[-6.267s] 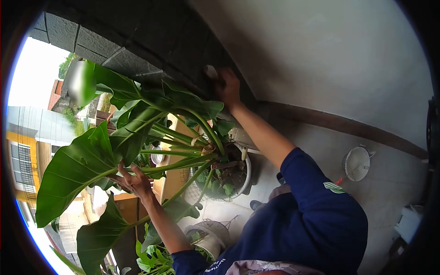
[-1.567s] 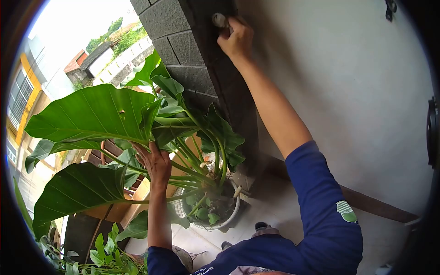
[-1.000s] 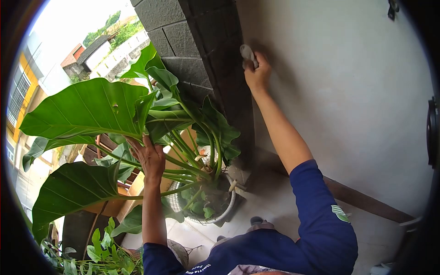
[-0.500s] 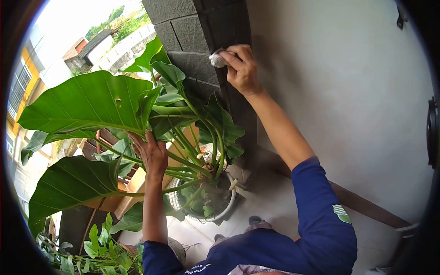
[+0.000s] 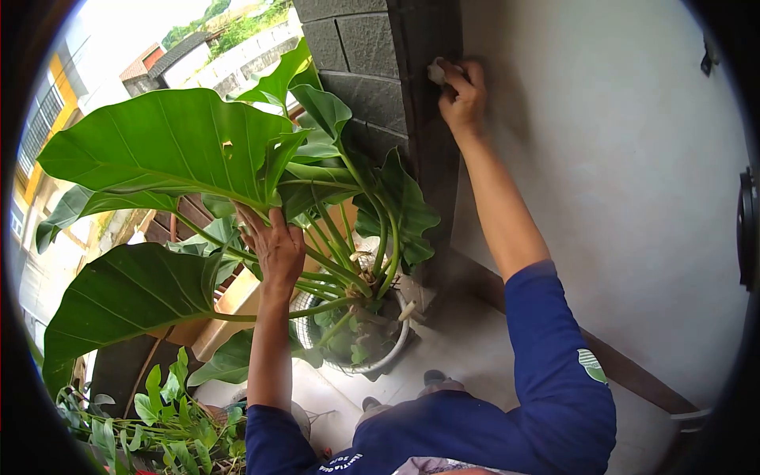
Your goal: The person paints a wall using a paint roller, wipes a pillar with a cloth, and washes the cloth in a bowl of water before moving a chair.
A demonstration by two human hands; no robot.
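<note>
My right hand (image 5: 464, 93) pinches a small crumpled white cloth (image 5: 436, 71) against the dark side of the block pillar (image 5: 431, 103). Lower left, my left hand (image 5: 277, 249) reaches up at the base of a large green leaf (image 5: 170, 146), its fingers partly hidden behind the leaf and stalk. It appears to grip the leaf there. The leaf belongs to a big potted plant whose several stalks rise from a round white pot (image 5: 385, 360).
Another broad leaf (image 5: 134, 305) hangs left of my left forearm. Smaller leafy plants (image 5: 174, 419) stand at the lower left. A white wall (image 5: 602, 158) fills the right, with a brown baseboard (image 5: 633, 372). My shoes (image 5: 435, 378) are on the tiled floor (image 5: 404, 380).
Against the pillar, my right hand has moved slightly up with the cloth. The view has shifted, so the plant and pillar sit further right. My left hand stays at the leaf base.
</note>
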